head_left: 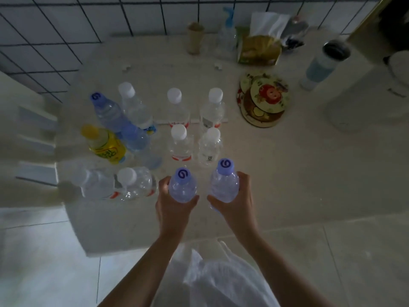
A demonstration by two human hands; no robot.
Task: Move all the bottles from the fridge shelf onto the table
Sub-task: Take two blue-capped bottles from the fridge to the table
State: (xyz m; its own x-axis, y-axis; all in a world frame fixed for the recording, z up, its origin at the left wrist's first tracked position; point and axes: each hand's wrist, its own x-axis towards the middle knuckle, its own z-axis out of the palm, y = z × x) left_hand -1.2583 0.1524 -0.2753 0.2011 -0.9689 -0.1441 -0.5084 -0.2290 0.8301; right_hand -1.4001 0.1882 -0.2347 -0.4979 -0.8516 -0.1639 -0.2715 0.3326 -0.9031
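Each of my hands grips a clear bottle with a purple cap, upright over the near part of the pale table. My left hand is wrapped around the left purple-capped bottle. My right hand holds the right purple-capped bottle. Behind them several bottles stand on the table in rows: white-capped clear bottles, a yellow bottle, and another purple-capped bottle that leans among them. The fridge is out of sight.
Round fruit-patterned coasters lie at the right of the rows. A black-lidded tumbler, a tissue box, a cup and a spray bottle stand along the tiled back wall. A white rack is at the left.
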